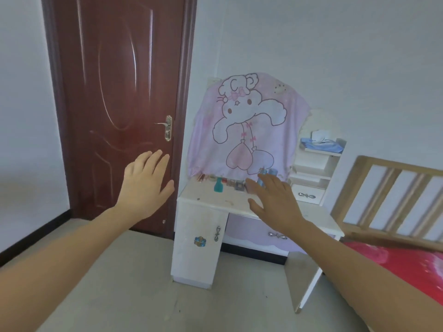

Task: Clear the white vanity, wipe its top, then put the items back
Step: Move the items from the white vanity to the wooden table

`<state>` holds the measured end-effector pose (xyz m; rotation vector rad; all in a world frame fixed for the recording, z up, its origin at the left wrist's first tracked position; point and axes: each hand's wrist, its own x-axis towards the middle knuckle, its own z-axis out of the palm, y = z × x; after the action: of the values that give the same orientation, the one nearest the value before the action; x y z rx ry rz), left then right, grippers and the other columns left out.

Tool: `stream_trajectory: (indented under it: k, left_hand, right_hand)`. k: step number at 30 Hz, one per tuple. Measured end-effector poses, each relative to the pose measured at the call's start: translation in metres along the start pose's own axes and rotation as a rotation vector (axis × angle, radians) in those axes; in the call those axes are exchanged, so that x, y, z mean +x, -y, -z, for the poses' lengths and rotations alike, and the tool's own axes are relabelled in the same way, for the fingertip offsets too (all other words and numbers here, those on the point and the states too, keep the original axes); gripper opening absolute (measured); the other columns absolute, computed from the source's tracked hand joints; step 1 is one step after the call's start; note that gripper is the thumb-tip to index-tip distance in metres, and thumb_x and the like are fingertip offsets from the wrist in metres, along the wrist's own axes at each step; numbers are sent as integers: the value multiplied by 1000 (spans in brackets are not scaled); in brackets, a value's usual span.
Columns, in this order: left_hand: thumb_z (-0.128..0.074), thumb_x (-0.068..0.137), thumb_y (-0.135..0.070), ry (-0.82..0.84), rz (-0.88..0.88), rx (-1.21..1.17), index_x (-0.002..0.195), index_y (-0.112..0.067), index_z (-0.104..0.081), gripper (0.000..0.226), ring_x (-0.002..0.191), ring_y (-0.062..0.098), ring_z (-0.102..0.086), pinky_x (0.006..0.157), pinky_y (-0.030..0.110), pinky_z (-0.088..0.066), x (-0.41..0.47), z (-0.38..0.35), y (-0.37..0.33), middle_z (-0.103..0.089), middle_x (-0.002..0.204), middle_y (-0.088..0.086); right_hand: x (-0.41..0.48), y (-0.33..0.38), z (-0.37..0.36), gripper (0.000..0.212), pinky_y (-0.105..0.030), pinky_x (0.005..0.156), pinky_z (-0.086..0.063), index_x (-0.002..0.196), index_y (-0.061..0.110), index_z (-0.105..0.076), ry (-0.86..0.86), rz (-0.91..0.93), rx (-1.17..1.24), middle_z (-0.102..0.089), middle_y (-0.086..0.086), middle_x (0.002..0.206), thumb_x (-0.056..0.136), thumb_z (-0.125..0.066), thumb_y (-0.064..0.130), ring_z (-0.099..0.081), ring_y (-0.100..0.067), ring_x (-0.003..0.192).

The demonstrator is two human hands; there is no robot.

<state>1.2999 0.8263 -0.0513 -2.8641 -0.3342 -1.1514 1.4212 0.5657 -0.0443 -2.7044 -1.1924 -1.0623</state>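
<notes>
White vanity (215,202); left hand (143,185), right hand (275,202) outspread

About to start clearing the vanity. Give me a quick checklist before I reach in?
1. Hands free: ok; left hand and right hand are open and empty.
2. The top cleared: not ok; teal bottle and small items line the back.
3. Wiping rag in hand: not ok.
4. The pink cloth clear of the items: not ok; its hem hangs down to them.
5. The top within reach: cannot tell.
</notes>
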Motion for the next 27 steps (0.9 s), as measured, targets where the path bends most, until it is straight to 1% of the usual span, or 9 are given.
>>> stream_trajectory:
  k: [4, 9, 11, 15, 17, 19, 22, 24, 27]
  left_hand:
    - [-32, 80, -41, 76, -68, 25, 119, 1, -55, 62, 115, 36, -46, 85, 54, -45, 32, -62, -3, -57, 123, 19]
    - [-33, 79, -39, 54, -103, 40, 118, 2, -55, 61, 115, 35, -45, 83, 54, -45, 99, -127, -14, -58, 120, 21]
    - [-33, 78, -39, 72, -101, 41, 117, 2, -55, 60, 114, 31, -39, 81, 53, -46, 132, -151, -23, -58, 119, 20]
    - [-33, 78, -39, 81, -132, 100, 115, 0, -57, 59, 112, 33, -47, 80, 49, -49, 185, -196, -29, -61, 116, 18]
    - [-34, 78, -39, 54, -136, 111, 116, 1, -58, 59, 113, 29, -40, 81, 51, -48, 203, -213, -25, -60, 117, 19]
    - [-34, 78, -40, 71, -139, 129, 117, 1, -57, 61, 114, 28, -36, 83, 51, -47, 213, -233, -16, -59, 119, 18]
    - [-34, 78, -40, 135, -101, 165, 117, 0, -58, 61, 115, 27, -37, 84, 50, -47, 223, -262, 5, -60, 119, 17]
    - [-34, 78, -40, 165, -90, 191, 116, -1, -59, 61, 115, 27, -38, 84, 50, -47, 234, -277, 23, -60, 118, 17]
    - [-33, 78, -40, 172, -82, 225, 117, -1, -58, 61, 115, 31, -45, 84, 51, -47, 259, -295, 58, -60, 119, 18]
  right_hand:
    - [25, -30, -54, 47, -45, 67, -53, 109, 17, -63, 112, -69, 8, -66, -13, 101, 77, -37, 39, -65, -31, 90]
    - [68, -80, -111, 43, -47, 66, -53, 107, 14, -66, 106, -109, 39, -67, -16, 101, 75, -47, 36, -66, -33, 91]
    - [87, -104, -133, 45, -47, 66, -54, 106, 14, -67, 108, -111, 60, -68, -16, 101, 76, -44, 37, -66, -33, 91]
    - [131, -138, -175, 46, -42, 63, -54, 100, 14, -69, 121, -67, 106, -68, -13, 98, 77, -37, 39, -67, -31, 88]
    - [153, -144, -199, 43, -44, 80, -49, 113, 15, -63, 152, -50, 144, -61, -14, 116, 84, -39, 36, -59, -31, 107]
    - [170, -142, -227, 43, -39, 99, -33, 133, 19, -45, 270, -20, 173, -41, -10, 139, 93, -40, 35, -36, -26, 129]
    - [195, -138, -271, 46, -37, 102, -26, 138, 20, -36, 281, 6, 214, -31, -8, 145, 95, -38, 36, -26, -23, 133]
    - [218, -134, -293, 43, -40, 98, -32, 132, 16, -45, 284, 8, 218, -39, -11, 139, 93, -39, 34, -35, -26, 129]
    - [258, -130, -317, 41, -41, 64, -53, 95, 14, -68, 251, 19, 202, -66, -13, 98, 78, -38, 36, -65, -31, 88]
